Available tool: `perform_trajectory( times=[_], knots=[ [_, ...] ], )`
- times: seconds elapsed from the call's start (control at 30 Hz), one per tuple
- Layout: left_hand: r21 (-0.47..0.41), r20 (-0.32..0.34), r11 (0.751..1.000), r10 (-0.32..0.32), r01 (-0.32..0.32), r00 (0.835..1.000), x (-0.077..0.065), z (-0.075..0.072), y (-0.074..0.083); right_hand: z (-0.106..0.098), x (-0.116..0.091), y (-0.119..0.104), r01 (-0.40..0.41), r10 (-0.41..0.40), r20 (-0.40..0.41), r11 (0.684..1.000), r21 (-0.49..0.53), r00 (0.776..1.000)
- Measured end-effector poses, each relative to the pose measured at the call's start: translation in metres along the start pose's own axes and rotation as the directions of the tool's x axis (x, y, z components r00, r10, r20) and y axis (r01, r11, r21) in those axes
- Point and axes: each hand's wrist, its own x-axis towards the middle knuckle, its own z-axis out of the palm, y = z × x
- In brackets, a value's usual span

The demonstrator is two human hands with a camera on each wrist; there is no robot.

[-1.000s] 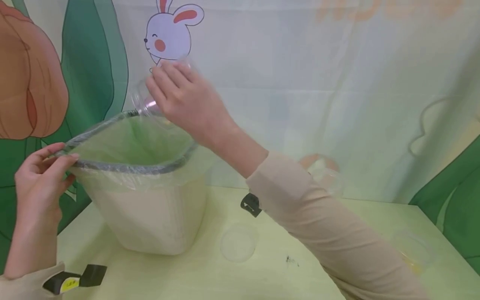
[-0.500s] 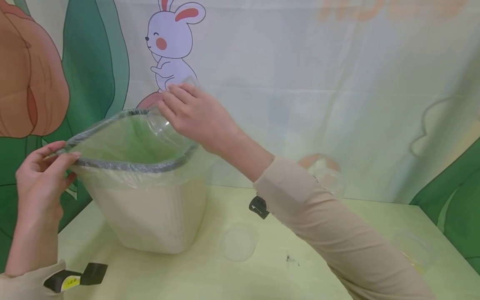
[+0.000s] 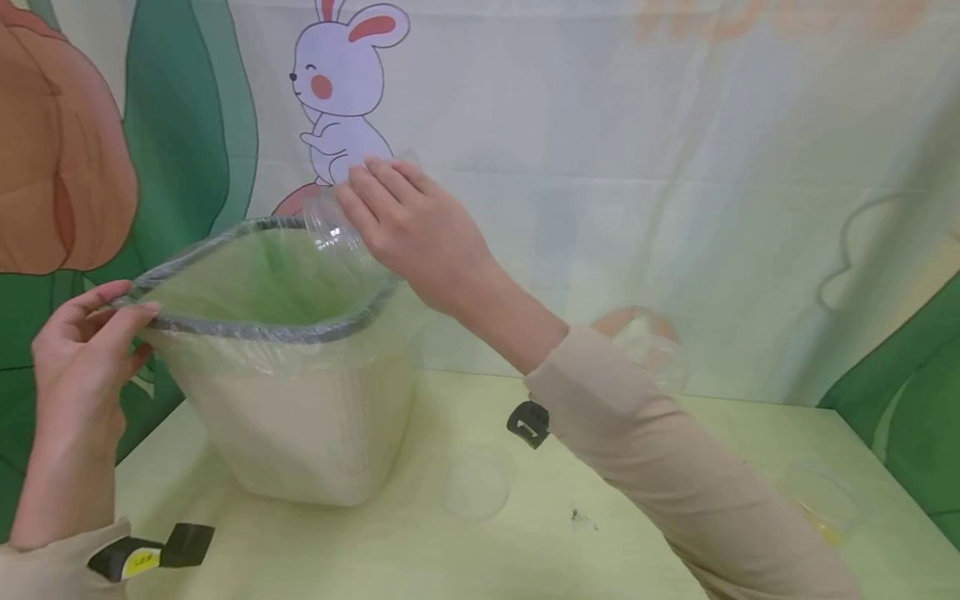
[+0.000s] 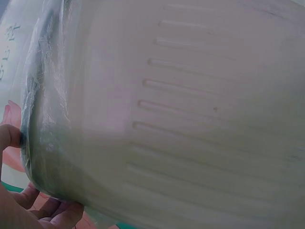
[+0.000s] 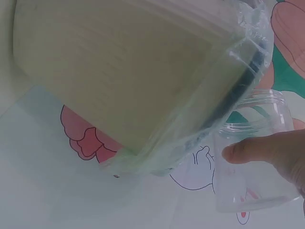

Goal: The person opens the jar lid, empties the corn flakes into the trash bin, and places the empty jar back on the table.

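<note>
A pale trash bin (image 3: 288,433) stands at the table's left, tilted, lined with a thin clear bag (image 3: 247,354) folded over its dark rim. At the near left corner, my left hand (image 3: 82,367) pinches the rim and bag between thumb and fingers; the left wrist view shows those fingers (image 4: 66,214) at the rim. My right hand (image 3: 423,229) grips a clear screw-neck jar (image 3: 330,229), tipped with its mouth over the bin's far right edge. Nothing shows inside the jar (image 5: 248,186) in the right wrist view. The bottom of the bin is hidden.
A clear round lid (image 3: 475,486) lies right of the bin, with small dark bits (image 3: 581,518) farther right. Another clear container (image 3: 663,362) stands behind my right sleeve. At the far right is a clear round piece (image 3: 825,500) with yellow in it. A printed cloth (image 3: 562,167) hangs behind.
My right hand with the jar has dropped and shifted right. A purple patch and a yellow bit seen at the jar earlier no longer show. My left hand stays at the rim.
</note>
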Motion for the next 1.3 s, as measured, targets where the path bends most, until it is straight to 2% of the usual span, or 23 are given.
perform_trajectory(
  times=[0.3, 0.5, 0.67, 1.0, 1.3],
  knots=[
    [0.016, -0.017, 0.999, -0.027, 0.028, 0.999, -0.001, -0.003, -0.001, -0.009, -0.020, 0.005, -0.108, 0.103, 0.045, 0.988, 0.115, 0.994],
    [0.021, -0.024, 1.000, -0.020, 0.020, 1.000, 0.006, -0.010, -0.007, -0.018, -0.034, 0.006, -0.158, 0.146, 0.094, 0.978, 0.137, 0.985],
    [0.016, -0.017, 1.000, -0.019, 0.019, 1.000, 0.008, -0.011, -0.010, -0.019, -0.047, 0.006, -0.193, 0.183, 0.078, 0.969, 0.156, 0.980],
    [0.007, -0.012, 1.000, -0.016, 0.016, 1.000, -0.002, -0.002, -0.002, -0.025, -0.069, 0.006, -0.239, 0.231, 0.060, 0.951, 0.196, 0.971],
    [-0.011, 0.009, 1.000, 0.005, -0.005, 1.000, 0.002, -0.002, -0.005, -0.030, -0.088, 0.005, -0.274, 0.283, 0.001, 0.929, 0.248, 0.959]
  ],
)
